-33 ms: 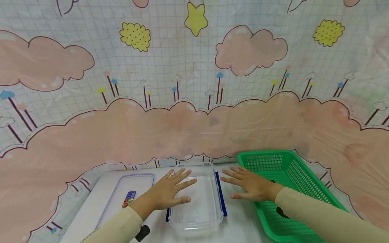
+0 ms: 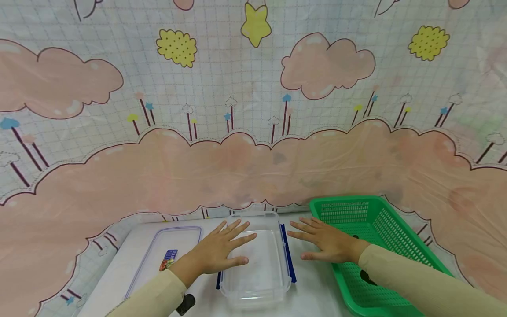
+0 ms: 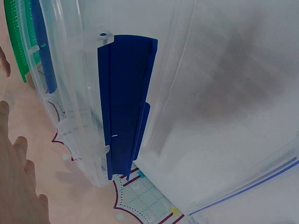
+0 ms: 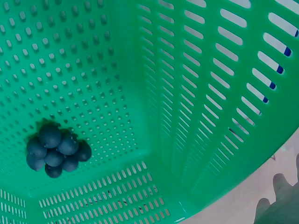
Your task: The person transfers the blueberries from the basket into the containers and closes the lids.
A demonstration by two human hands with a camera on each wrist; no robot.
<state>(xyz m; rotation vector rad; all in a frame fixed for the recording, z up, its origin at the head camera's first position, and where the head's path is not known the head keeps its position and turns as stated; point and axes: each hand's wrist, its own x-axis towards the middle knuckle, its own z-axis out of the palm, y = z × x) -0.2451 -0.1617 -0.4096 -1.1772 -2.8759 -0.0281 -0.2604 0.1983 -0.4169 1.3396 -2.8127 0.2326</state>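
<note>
A clear plastic box (image 2: 255, 281) with blue side clips stands on the white table. Over its left side my left hand (image 2: 215, 252) hovers palm down, fingers spread, holding nothing. My right hand (image 2: 330, 240), likewise spread and holding nothing, is between the box and a green plastic basket (image 2: 344, 286), partly above the basket's left rim. In the right wrist view, a bunch of dark grapes (image 4: 56, 150) lies inside this basket. One blue clip (image 3: 126, 102) hangs down the box's side in the left wrist view. Left of the box lies a clear lid (image 2: 178, 233), partly hidden by the left arm.
The lid bears a small colourful label (image 2: 168, 259). A black object (image 2: 186, 304) shows beside the left sleeve. Behind the table hangs a cloth (image 2: 237, 176) printed with clouds and stars.
</note>
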